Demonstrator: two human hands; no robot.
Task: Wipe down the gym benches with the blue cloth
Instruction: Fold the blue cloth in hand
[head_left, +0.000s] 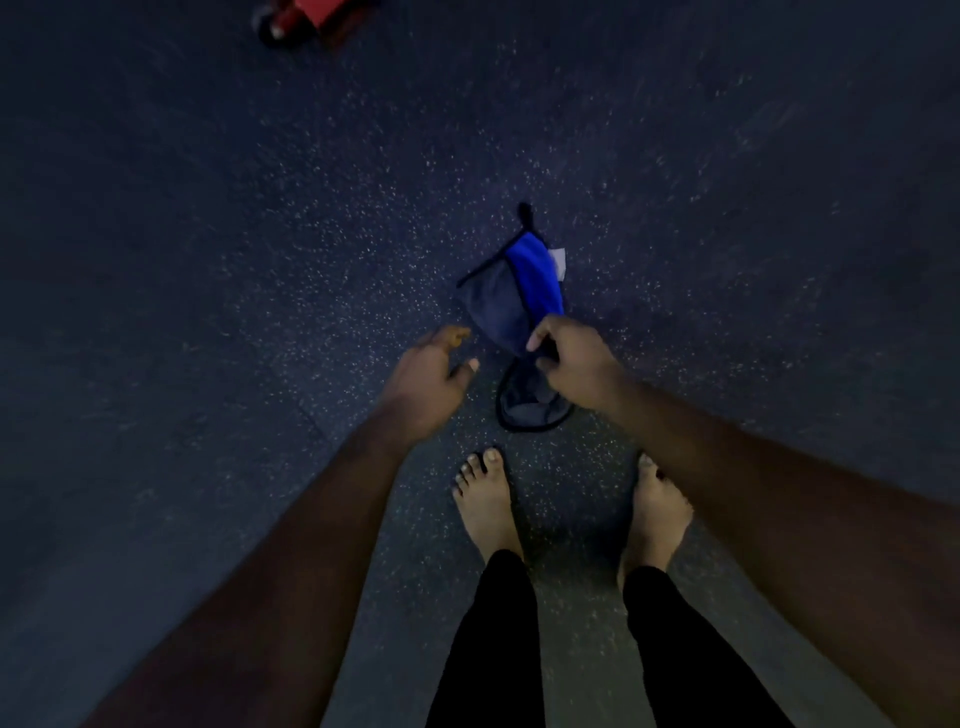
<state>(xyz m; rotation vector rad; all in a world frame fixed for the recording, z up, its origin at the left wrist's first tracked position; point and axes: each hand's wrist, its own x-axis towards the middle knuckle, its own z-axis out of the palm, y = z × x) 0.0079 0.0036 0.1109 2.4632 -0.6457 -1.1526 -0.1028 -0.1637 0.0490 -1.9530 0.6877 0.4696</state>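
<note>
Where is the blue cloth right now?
Head view, just right of centre: the blue cloth is gripped by the right hand, beside the open left hand, over the speckled floor ahead of the bare feet.

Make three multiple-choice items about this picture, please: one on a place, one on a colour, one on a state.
1. Where is the red wheeled object?
A) top left of the view
B) bottom right of the view
C) centre of the view

2. What colour is the bright panel of the black-edged fabric cloth?
A) green
B) blue
C) yellow

3. What is the left hand doing?
A) gripping the cloth
B) closed in a fist
C) open, holding nothing

Answers:
1 A: it sits on the dark speckled floor at the upper edge.
2 B: the panel is vivid blue.
3 C: its fingers are spread, and only the right hand pinches the cloth.
</note>
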